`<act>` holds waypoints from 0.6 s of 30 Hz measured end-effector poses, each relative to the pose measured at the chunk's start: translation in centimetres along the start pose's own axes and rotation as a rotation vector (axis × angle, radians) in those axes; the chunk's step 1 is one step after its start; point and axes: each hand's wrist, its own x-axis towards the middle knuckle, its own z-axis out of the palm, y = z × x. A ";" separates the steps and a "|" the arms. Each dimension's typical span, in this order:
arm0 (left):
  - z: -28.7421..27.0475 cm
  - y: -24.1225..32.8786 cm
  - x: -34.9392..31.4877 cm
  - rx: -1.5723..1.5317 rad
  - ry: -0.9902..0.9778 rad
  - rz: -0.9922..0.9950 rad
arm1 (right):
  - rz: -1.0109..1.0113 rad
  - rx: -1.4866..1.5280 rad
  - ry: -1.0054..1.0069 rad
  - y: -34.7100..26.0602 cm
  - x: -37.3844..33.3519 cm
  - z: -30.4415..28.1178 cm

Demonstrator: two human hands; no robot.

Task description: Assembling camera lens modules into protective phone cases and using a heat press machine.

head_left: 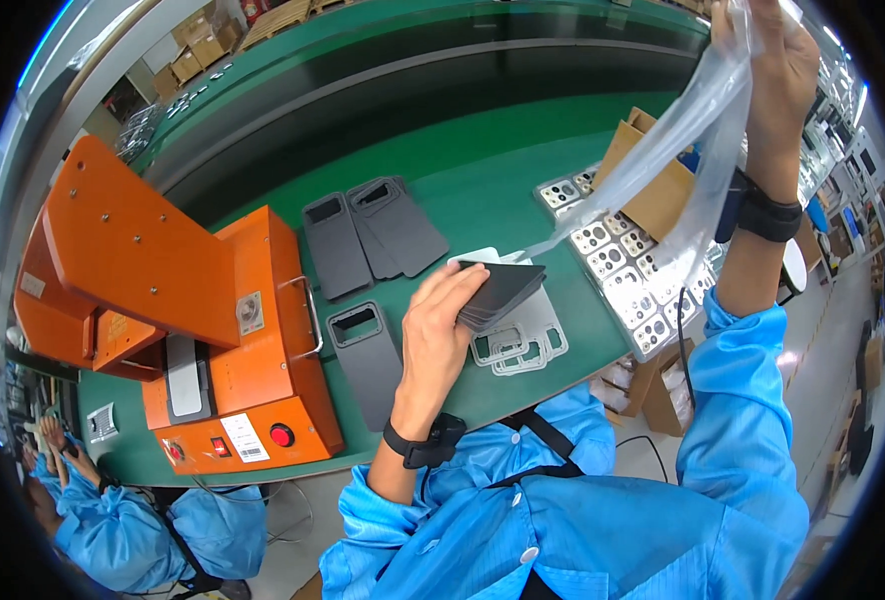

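My left hand point(437, 330) grips a stack of thin dark grey panels point(508, 290), tilted above the table, its fingers lying over the left side. Raised high at the upper right, my right hand point(785, 70) holds a long clear plastic film point(668, 130). The film hangs in two strands, and one runs down toward the stack; whether it touches the panels I cannot tell. Beneath the stack lie pale sheets with rounded cut-outs point(533, 345). More dark phone back panels with camera openings lie left of my left hand: a fanned group point(403, 230), another point(338, 255), and a nearer one point(371, 365).
An orange press machine point(308, 400) with a metal handle stands on the left of the green table point(508, 215). A clear tray point(618, 275) of silver camera-plate parts and an open cardboard box point(653, 190) are at right. A co-worker's blue sleeve point(113, 540) shows at lower left.
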 end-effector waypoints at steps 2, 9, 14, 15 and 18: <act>0.0 0.9 0.9 0.100 -0.068 0.031 | 0.063 -0.127 -0.170 1.2 -0.7 -4.1; 0.4 0.8 1.5 0.292 -0.291 0.216 | 0.206 -0.118 -0.222 0.0 -7.5 -9.9; -0.8 2.6 1.9 -0.360 -0.192 -0.403 | 0.304 -0.061 -0.216 -0.4 -10.8 -13.5; -0.9 2.5 2.1 -0.429 -0.140 -0.483 | 0.313 -0.059 -0.210 -0.2 -11.4 -14.3; -0.8 2.0 2.4 -0.648 -0.192 -0.693 | 0.427 -0.021 -0.254 0.2 -13.5 -15.4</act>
